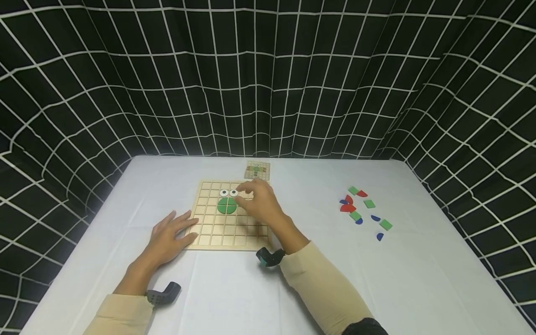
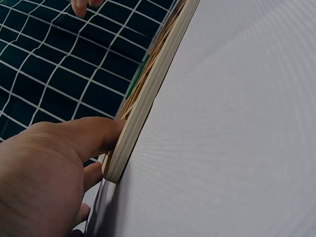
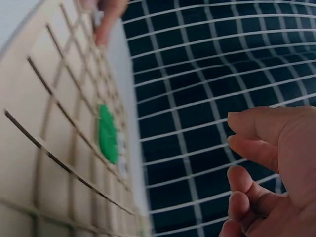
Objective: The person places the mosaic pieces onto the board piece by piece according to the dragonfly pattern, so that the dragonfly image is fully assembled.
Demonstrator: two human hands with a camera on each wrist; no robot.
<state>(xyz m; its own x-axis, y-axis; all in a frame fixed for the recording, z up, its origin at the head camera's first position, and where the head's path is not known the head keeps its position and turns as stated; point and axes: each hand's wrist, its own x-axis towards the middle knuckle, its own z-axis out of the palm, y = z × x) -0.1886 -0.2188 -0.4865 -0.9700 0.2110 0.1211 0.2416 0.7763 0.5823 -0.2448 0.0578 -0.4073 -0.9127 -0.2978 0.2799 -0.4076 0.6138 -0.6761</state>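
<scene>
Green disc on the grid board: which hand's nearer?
Right. The right hand hovers above the grid board, fingertips just right of the green disc. The left hand is farther off, fingers resting on the board's left edge.

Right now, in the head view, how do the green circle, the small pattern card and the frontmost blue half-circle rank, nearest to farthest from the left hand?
From the left hand:
1. Green circle, on the grid board.
2. Small pattern card, beyond the board's far edge.
3. Frontmost blue half-circle, loose on the table's right side.
</scene>
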